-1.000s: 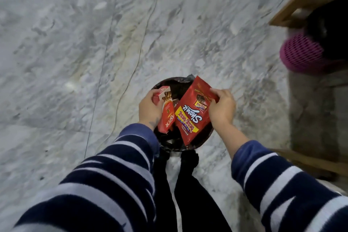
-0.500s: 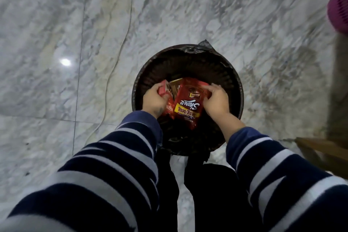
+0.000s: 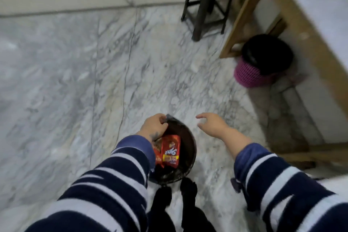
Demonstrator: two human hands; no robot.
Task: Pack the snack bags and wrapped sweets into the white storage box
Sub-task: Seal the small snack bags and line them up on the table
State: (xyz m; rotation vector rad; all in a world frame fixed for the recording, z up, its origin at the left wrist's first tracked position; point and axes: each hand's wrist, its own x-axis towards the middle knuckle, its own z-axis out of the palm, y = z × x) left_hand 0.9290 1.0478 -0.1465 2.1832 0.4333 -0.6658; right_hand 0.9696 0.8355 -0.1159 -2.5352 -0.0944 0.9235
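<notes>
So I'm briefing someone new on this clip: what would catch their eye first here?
Probably the red snack bag lying in the dark round bin on the marble floor, low in the middle. The left hand grips the bin's far rim while the right hand hovers open, empty, beside it. A pink basket sits at right, under a wooden table.

Red snack bag [image 3: 171, 150], navy-white striped sleeves [image 3: 116, 184], pink basket [image 3: 250, 77].
</notes>
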